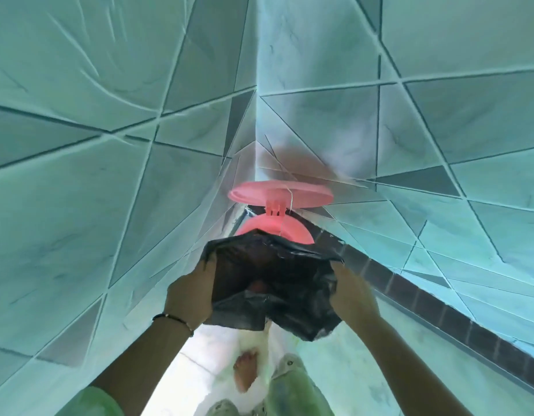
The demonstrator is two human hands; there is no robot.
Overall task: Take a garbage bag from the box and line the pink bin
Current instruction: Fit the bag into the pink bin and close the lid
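A black garbage bag (274, 280) is spread open between both hands, just in front of the pink bin (277, 229). My left hand (192, 292) grips the bag's left edge, and my right hand (351, 292) grips its right edge. The bin stands in the corner of the room with its round pink lid (280, 193) flipped up against the wall. The bag hides most of the bin's body and opening. The box of bags is not in view.
Teal tiled walls (109, 145) meet in a corner behind the bin. A dark tile strip (424, 301) runs along the right wall's base. My bare foot (246, 373) and a trouser leg (292, 385) stand on the pale floor below the bag.
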